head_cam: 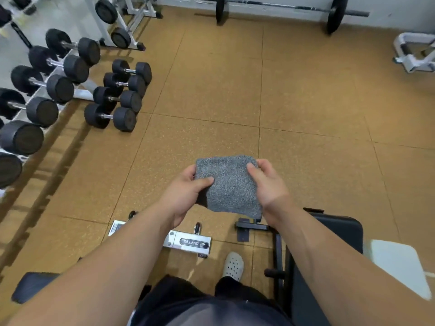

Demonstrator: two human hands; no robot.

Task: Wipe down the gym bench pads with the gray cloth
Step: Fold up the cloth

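A folded gray cloth (229, 184) is held up in the air in front of me, above the floor. My left hand (186, 196) grips its left edge with the thumb on top. Along the cloth's right edge, my right hand (268, 184) holds on with the thumb over the fabric. A black bench pad (339, 231) lies at the lower right under my right forearm, on a black frame (277, 245). Another dark pad (30, 287) shows at the lower left, partly hidden by my left arm.
Several black dumbbells (117, 95) lie on the floor and on a white rack (47, 90) at the left. A barbell (282, 7) rests along the far wall. A white frame (414, 52) stands at the right. A white bench foot (188, 243) and my shoe (233, 265) are below.
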